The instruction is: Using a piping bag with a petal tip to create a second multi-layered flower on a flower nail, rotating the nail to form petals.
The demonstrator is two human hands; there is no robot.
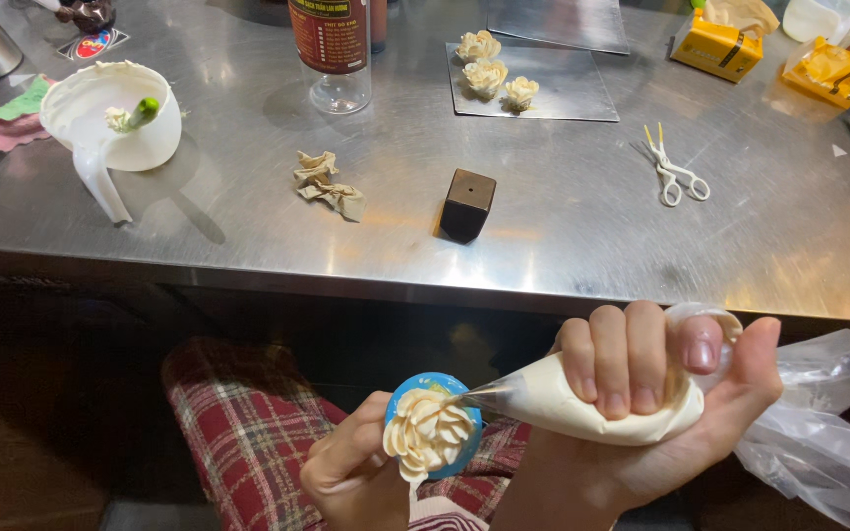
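The right hand (641, 379) is clenched around a clear plastic piping bag full of cream-coloured icing (592, 398), four fingers wrapped over its bulge and the thumb braced behind the twisted end; the bag's long axis runs nearly level, tapering leftward and slightly upward to a narrow tip (474, 393); that tip touches the upper right edge of a cream-coloured piped icing flower (428, 433), which sits on a small round blue flower nail head (437, 382); the left hand (351, 472) grasps the nail from below, fingers curled about the stem, though the stem itself is hidden; so the flower lies directly left of the right hand and just above the left, which is the nearer of the two; both hands hang low over a lap in red plaid cloth (238, 413), on the near side of a brushed steel table (582, 226); beyond the hands on that table stand a small dark square block with a hole in its top (467, 204), white-handled scissors (676, 172) further right, and a steel sheet carrying three finished cream flowers (492, 74); far to the left rests a white bowl with a spout (110, 118).
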